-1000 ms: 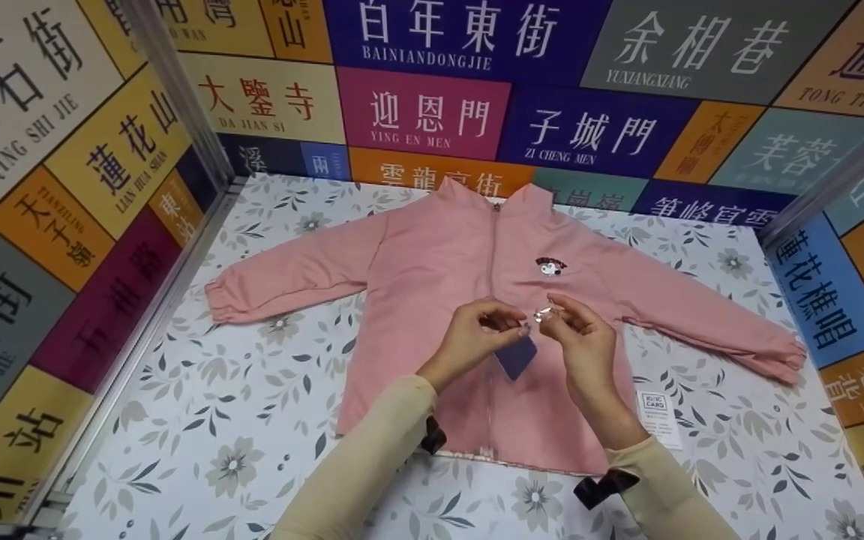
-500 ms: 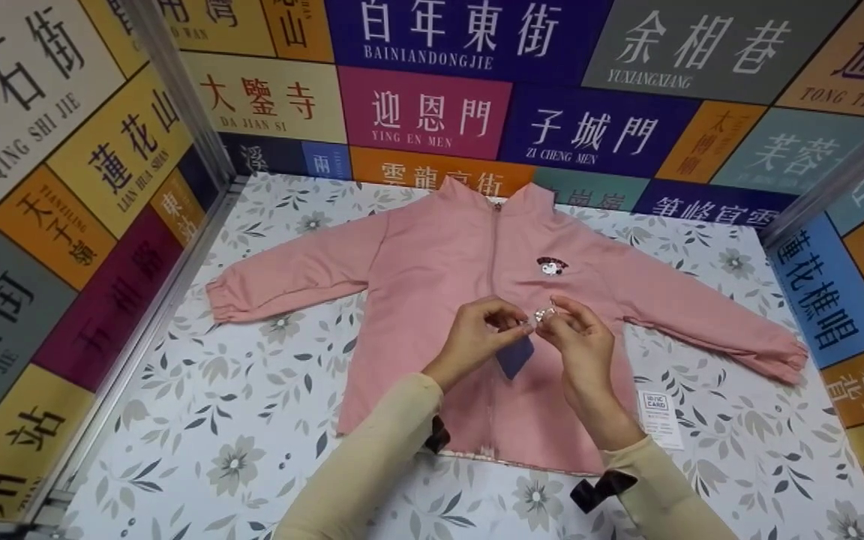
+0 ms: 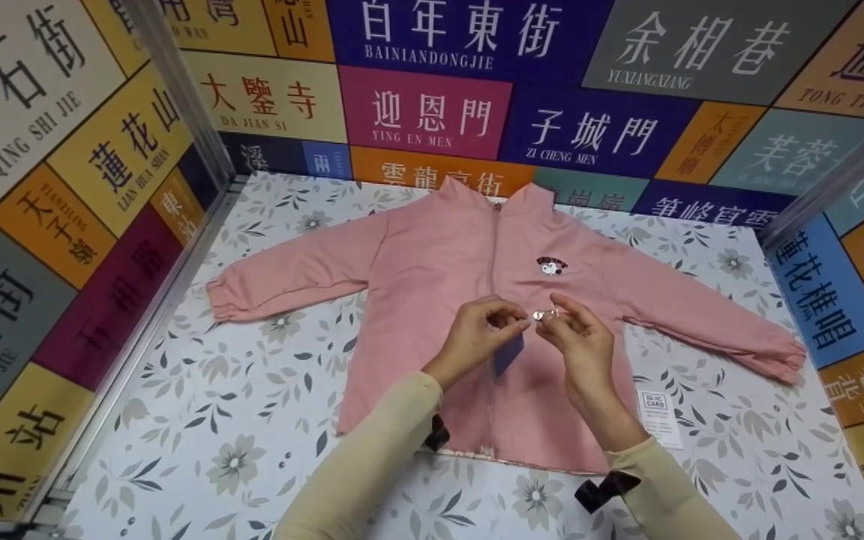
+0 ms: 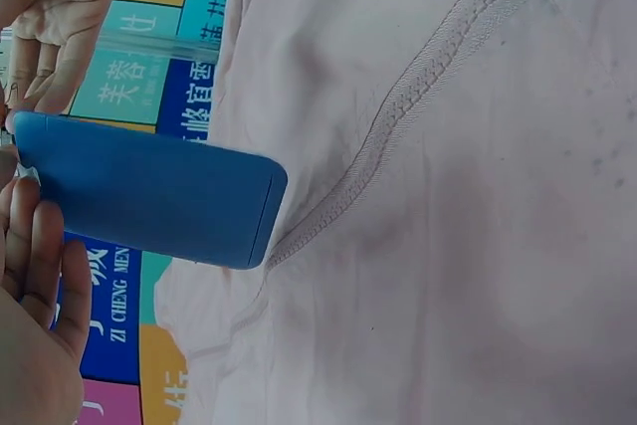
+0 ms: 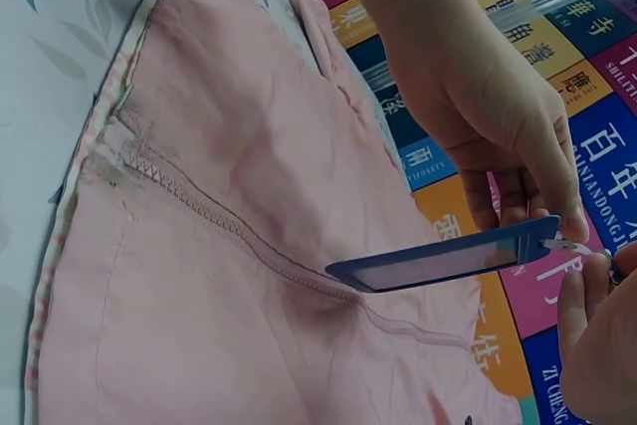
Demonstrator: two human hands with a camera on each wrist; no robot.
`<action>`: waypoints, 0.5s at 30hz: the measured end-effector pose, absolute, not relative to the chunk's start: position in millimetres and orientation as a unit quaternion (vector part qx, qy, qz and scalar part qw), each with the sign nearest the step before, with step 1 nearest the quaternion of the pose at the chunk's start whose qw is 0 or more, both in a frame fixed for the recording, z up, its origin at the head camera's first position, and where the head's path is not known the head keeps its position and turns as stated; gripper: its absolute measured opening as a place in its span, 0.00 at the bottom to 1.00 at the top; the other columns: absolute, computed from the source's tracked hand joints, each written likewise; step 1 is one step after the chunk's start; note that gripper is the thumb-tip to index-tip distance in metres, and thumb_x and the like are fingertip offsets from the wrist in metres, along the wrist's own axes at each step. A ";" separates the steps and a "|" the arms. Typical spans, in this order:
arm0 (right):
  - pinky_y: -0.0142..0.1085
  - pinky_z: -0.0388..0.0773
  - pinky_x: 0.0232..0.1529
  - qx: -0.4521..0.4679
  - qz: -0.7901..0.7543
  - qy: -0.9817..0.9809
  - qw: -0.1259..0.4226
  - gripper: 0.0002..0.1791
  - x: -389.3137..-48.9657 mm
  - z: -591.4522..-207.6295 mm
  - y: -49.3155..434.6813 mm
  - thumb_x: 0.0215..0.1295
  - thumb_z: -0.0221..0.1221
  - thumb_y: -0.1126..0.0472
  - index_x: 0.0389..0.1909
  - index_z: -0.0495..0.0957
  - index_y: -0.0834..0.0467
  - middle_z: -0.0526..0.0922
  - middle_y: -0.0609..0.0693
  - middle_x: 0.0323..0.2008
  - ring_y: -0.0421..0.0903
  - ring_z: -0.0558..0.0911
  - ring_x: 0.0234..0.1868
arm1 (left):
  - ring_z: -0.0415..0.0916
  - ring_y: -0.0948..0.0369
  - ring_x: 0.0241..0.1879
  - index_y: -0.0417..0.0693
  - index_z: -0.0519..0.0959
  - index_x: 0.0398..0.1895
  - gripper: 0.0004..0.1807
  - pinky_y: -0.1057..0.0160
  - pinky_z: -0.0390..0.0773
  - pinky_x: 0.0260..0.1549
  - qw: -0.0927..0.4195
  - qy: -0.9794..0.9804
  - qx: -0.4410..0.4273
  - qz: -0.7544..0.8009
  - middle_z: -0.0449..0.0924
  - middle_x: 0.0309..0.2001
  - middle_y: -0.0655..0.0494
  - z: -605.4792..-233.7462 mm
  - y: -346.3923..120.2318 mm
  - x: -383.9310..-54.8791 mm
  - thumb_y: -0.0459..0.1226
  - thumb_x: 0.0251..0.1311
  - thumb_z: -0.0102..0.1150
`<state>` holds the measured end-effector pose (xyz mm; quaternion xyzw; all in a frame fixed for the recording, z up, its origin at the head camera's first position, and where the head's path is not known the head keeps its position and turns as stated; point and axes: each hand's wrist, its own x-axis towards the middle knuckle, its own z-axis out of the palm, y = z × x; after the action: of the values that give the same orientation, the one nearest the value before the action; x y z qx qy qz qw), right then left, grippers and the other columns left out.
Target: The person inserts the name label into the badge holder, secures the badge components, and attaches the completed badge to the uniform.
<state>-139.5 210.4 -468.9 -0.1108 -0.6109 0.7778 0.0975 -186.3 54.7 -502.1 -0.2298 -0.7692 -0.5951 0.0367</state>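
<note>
A blue card holder [image 3: 508,355] hangs above the pink zip-up jacket [image 3: 417,330], which lies flat with its sleeves spread. My left hand [image 3: 477,330] pinches the holder at its slotted end. My right hand [image 3: 586,349] pinches a small silver clip [image 3: 538,316] just beside the left fingertips. The right wrist view shows a clear strap [image 5: 565,245] running between the holder's end and the right fingers. The holder's plain blue back [image 4: 149,191] faces the left wrist camera. Whether the clip is fastened to the strap I cannot tell.
A white printed card [image 3: 659,420] lies by the jacket's lower right edge, on the floral tablecloth [image 3: 199,405]. Panels with street names [image 3: 432,112] stand behind the table and on both sides. A dark round badge [image 3: 551,266] is on the jacket's chest.
The card holder has turned and swung slightly left, so it looks narrower in the head view. The silver clip has tilted in the right fingers. The jacket stays in place.
</note>
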 end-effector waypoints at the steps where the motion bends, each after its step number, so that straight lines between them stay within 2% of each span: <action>1: 0.36 0.85 0.46 -0.107 0.776 -0.615 0.096 0.21 -139.4 -469.0 210.9 0.65 0.57 0.75 0.59 0.74 0.70 0.84 0.45 0.30 0.40 0.85 0.33 | 0.75 0.71 0.30 0.44 0.86 0.37 0.07 0.73 0.79 0.35 0.037 -0.772 -0.231 -0.591 0.84 0.31 0.52 -501.0 54.4 -186.2 0.38 0.59 0.68; 7: 0.35 0.85 0.44 -0.090 0.756 -0.644 0.081 0.19 -141.0 -471.5 216.9 0.65 0.60 0.72 0.57 0.74 0.72 0.86 0.45 0.32 0.41 0.86 0.33 | 0.72 0.70 0.30 0.43 0.85 0.39 0.07 0.73 0.76 0.33 0.051 -0.787 -0.237 -0.567 0.82 0.32 0.51 -498.4 53.1 -185.3 0.38 0.62 0.66; 15: 0.31 0.85 0.38 -0.064 0.707 -0.701 0.068 0.16 -145.7 -477.1 225.6 0.63 0.63 0.69 0.52 0.78 0.68 0.86 0.43 0.27 0.39 0.85 0.31 | 0.71 0.70 0.30 0.45 0.84 0.39 0.08 0.74 0.74 0.31 0.065 -0.803 -0.239 -0.542 0.80 0.32 0.54 -499.9 50.4 -185.8 0.40 0.65 0.62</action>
<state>-145.7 225.6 -477.1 -0.0643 -0.7011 0.7069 0.0684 -185.8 50.4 -499.9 -0.2385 -0.8030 -0.5424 0.0645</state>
